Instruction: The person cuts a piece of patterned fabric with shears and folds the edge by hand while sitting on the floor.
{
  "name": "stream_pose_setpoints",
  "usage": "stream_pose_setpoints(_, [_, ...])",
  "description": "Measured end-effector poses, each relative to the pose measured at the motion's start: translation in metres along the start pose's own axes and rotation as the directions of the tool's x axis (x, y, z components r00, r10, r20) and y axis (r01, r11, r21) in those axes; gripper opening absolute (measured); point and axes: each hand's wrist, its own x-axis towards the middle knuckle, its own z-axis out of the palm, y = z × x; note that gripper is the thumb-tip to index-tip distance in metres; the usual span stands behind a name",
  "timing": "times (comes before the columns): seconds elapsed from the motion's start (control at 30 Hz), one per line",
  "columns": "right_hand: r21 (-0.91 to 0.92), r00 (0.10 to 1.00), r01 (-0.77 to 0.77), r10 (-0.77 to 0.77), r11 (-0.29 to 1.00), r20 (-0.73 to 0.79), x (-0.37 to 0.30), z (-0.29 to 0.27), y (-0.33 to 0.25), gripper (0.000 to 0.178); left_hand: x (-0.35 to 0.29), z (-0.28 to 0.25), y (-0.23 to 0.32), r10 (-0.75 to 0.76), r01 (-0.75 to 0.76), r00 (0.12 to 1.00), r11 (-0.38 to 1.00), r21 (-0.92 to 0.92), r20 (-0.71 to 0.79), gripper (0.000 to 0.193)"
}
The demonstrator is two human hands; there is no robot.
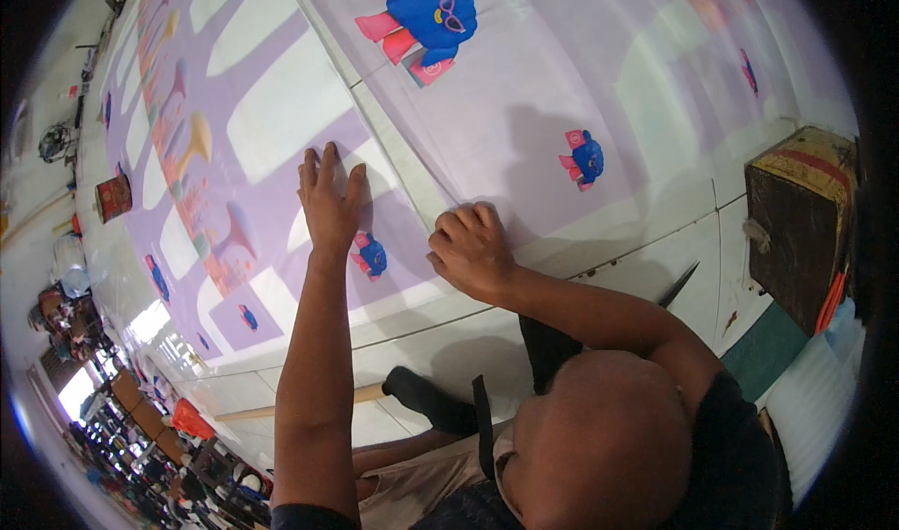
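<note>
Two large lilac printed sheets lie side by side on the pale tiled floor, with a narrow strip between them. On the left sheet (281, 123), which has white shapes and small blue cartoon figures, my left hand (331, 198) rests flat with its fingers spread. My right hand (473, 252) is closed, its fingers bent at the near left corner of the right sheet (524, 90). It seems to grip that edge; the fingertips are partly hidden. A larger blue figure with pink glasses (433, 13) is printed on the right sheet.
A worn box with a yellowish top (801, 221) stands at the right, beside orange strips (832, 301). A dark pointed blade (679, 285) lies near my right forearm. At the far left is a rusty red tin (114, 198). A wooden pole (253, 413) lies below; clutter fills the lower left.
</note>
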Motion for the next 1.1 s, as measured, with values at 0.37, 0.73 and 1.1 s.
stream_pose_setpoints(0.37, [-0.012,0.996,0.029,-0.028,1.000,0.088,0.004,0.005,-0.003,0.040,-0.010,-0.032,0.003,0.144,-0.145,0.989,0.989,0.027,0.030,0.050])
stream_pose_setpoints(0.73, [-0.112,0.966,0.072,-0.041,0.991,0.257,0.015,-0.015,-0.025,0.044,-0.235,-0.201,-0.244,-0.402,0.406,0.905,0.914,-0.003,0.141,0.043])
stream_pose_setpoints(1.1, [-0.105,0.830,0.419,-0.334,0.902,0.446,-0.007,-0.013,-0.031,0.039,-0.302,-0.082,-0.281,-0.886,0.542,0.450,0.173,-0.823,0.109,0.056])
